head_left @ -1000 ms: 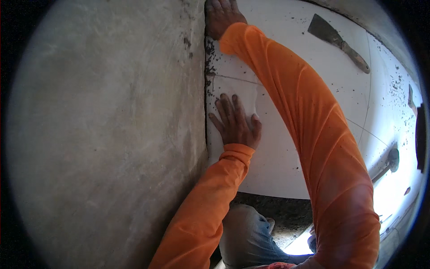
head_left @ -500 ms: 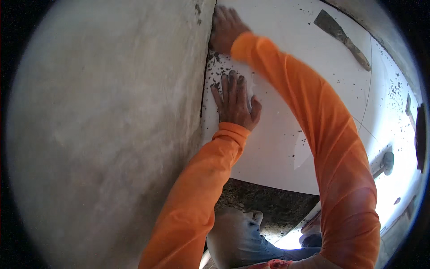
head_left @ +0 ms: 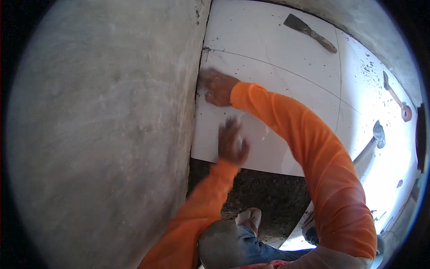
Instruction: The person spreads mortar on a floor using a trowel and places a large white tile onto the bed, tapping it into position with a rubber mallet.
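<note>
White floor tiles (head_left: 268,148) lie along the foot of a rough grey wall (head_left: 103,134). My right hand (head_left: 217,87) is on the tile surface where it meets this wall; its fingers point at the wall and are blurred, with the thumb apart from them. Nearer to me, my left hand (head_left: 233,141) is over the tile close to its front edge, fingers stretched out and thumb apart, also smeared by motion. No object shows in either hand. Dark crumbs (head_left: 208,49) lie by the wall beyond the right hand.
A putty knife (head_left: 310,32) lies on the far tiles. On the right are a hammer (head_left: 372,139) and a long-handled tool (head_left: 394,93) beside a reddish ring (head_left: 406,113). Dark, rough ground (head_left: 268,193) lies between the tile's front edge and my knee (head_left: 219,246).
Both hands have come back toward me along the wall. Fewer dark crumbs show on the nearer tile, and a tile joint is now visible beyond my right hand. The view has shifted.
</note>
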Tool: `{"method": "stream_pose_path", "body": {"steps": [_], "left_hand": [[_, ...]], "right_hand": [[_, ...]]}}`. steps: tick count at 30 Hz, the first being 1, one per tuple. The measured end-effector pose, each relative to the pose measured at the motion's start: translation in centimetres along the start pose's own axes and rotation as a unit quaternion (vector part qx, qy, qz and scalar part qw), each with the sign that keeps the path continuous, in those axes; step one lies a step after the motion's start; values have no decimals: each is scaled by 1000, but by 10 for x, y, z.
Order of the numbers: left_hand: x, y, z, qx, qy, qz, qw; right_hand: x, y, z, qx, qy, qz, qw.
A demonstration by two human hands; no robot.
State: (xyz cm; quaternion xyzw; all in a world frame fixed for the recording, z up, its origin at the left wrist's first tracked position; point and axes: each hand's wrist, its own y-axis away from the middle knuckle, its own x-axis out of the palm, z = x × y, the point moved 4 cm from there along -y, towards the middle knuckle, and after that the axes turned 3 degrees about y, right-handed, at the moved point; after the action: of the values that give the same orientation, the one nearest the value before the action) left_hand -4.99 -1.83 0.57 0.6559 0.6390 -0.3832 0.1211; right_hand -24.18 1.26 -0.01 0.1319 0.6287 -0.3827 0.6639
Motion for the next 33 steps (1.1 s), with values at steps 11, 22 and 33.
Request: {"method": "stream_pose_path", "body": {"steps": [11,22,33], "left_hand": [[-169,228,-67,-435,286,107,847],[-41,-61,-26,-206,284,-37,936],[63,-90,5,-96,-334,147,926]], "right_hand": [[20,86,148,78,-240,18,967],[-65,149,35,253,33,218,942],[-239,493,-86,718,260,-55,643]]}}
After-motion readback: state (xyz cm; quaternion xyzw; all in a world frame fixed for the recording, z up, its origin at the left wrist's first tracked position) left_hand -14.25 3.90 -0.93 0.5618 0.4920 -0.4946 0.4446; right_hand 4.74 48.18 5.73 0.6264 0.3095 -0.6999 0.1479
